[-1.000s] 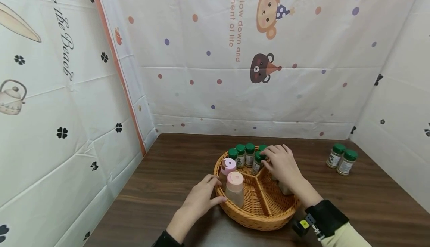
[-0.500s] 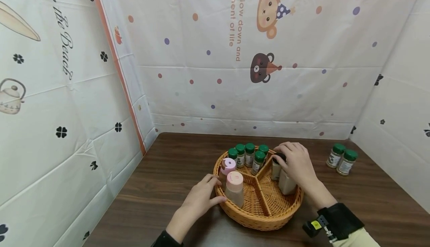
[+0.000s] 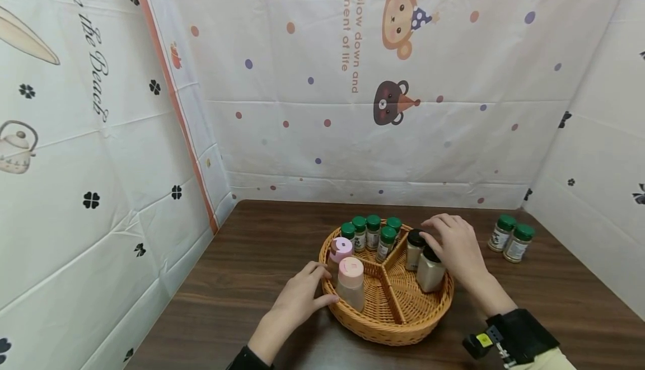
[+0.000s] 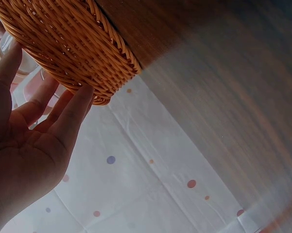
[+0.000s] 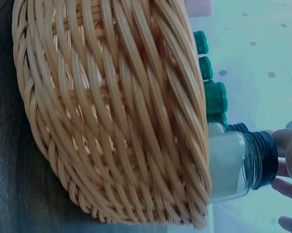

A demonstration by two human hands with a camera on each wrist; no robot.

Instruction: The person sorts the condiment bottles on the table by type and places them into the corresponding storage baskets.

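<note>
A round wicker basket (image 3: pixel 385 333), divided into sections, stands on the table. My left hand (image 3: pixel 296 298) rests its thumb and fingertips against the basket's left rim; the left wrist view shows these fingers (image 4: pixel 70 114) loosely extended. Two black-lidded jars, a smaller one (image 3: pixel 414 249) and a square one (image 3: pixel 430 275), stand upright in the right section. Beside their lids is my right hand (image 3: pixel 456 247), fingers loosely bent, gripping nothing. The right wrist view has fingertips close to the square jar's lid (image 5: pixel 265 160); contact is unclear.
The back section holds several green-capped spice jars (image 3: pixel 373 233). Purple-capped (image 3: pixel 341 248) and pink-capped (image 3: pixel 351 286) bottles stand in the left section. Two more green-capped jars (image 3: pixel 509 239) sit on the table at right. Patterned cloth (image 3: pixel 302 135) hangs behind the table.
My right hand has moved right, from the green-capped jars past the smaller black-lidded jar to beside the square one, uncovering both. My left hand has stayed at the rim.
</note>
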